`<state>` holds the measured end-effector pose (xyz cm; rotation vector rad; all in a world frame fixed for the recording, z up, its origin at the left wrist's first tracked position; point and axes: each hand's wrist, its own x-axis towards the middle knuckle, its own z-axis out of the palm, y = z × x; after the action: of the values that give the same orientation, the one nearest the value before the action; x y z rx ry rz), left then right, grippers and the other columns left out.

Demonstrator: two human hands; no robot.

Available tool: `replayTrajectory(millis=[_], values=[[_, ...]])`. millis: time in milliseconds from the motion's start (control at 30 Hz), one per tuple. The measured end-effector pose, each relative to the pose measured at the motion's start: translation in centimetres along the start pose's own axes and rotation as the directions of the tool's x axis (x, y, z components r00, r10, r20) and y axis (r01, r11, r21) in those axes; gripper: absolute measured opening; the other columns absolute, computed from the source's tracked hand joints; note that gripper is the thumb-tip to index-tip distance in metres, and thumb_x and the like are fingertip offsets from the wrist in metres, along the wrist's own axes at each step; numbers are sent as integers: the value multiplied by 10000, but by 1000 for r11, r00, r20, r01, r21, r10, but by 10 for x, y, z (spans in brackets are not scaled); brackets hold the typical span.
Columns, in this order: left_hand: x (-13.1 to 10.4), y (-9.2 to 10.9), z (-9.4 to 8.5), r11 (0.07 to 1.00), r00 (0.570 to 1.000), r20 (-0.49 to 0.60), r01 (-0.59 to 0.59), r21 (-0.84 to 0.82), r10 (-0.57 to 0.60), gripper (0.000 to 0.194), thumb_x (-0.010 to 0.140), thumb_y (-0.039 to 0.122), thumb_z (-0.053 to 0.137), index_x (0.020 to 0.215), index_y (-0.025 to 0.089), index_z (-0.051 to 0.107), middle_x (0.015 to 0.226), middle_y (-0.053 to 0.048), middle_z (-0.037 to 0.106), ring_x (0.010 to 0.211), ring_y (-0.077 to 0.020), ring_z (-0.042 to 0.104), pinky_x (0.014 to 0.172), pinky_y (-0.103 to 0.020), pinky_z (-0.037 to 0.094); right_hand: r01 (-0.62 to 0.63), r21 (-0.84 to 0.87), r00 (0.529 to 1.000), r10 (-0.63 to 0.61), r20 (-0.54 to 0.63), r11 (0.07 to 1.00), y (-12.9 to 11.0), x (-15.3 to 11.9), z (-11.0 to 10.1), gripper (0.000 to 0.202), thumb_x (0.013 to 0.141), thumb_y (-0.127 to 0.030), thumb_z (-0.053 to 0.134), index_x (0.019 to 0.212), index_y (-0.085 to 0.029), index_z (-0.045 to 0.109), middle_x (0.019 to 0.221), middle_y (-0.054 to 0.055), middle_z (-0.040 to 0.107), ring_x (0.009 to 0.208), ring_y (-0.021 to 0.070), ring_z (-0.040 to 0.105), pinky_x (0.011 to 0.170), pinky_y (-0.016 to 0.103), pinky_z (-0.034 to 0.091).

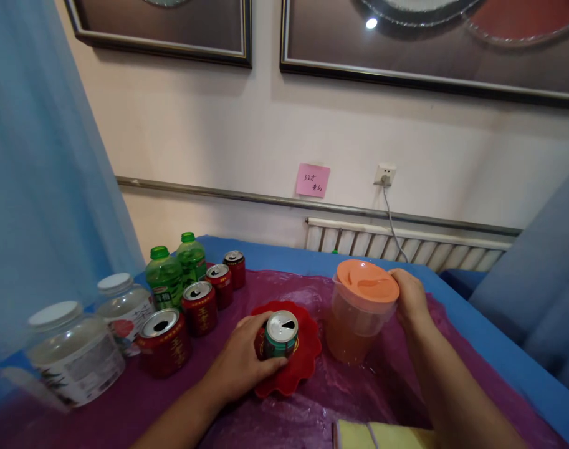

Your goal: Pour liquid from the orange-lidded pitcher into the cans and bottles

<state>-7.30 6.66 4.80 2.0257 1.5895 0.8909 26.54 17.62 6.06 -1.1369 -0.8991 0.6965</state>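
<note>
My left hand (237, 362) is wrapped round an opened drink can (281, 343) with a green side and a silver top. The can is upright over a red plate with a scalloped rim (311, 355); whether its base touches the plate is hidden. On the right, my right hand (409, 296) grips the far right side of a clear plastic pitcher (356, 333), where its handle is mostly hidden by the hand. An orange lid (366, 280) covers the pitcher, and orange-brown liquid fills its lower part. The pitcher looks nearly upright, just right of the plate.
Several opened red cans (200, 308) form a row at the left. Behind them stand two green-capped bottles (165, 277) and two white-lidded clear jars (81, 362). A yellow cloth (382, 434) lies at the near edge. Purple plastic sheeting (270, 424) covers the blue table.
</note>
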Motion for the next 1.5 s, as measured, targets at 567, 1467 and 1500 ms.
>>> replayTrajectory(millis=[567,1467,1500], values=[[3,-3,-2,998,996,-69,-62,21,63,666,684,330,781,1305,211,572,1328,-103,667,1231,-322,616,1075,-475,464,551,-117,835,-545,82,826,-35,-124,-5,161,837,-234,642,997,-229,628,989,36,631,930,185,600,869,323,475],[18,-38,15,927,946,33,-307,-217,321,910,611,459,832,1425,257,476,1437,-88,609,1288,-316,602,1102,-411,483,204,-343,890,-27,456,917,-26,-189,65,733,538,-269,857,1202,-246,550,1128,58,721,1027,314,691,920,451,535],[17,-37,14,922,948,38,-299,-247,317,956,583,501,854,1428,263,477,1448,-94,599,1298,-327,592,1113,-424,471,194,-334,895,-27,444,922,-26,-191,58,721,537,-256,853,1189,-241,548,1119,58,721,1016,309,691,914,444,537]])
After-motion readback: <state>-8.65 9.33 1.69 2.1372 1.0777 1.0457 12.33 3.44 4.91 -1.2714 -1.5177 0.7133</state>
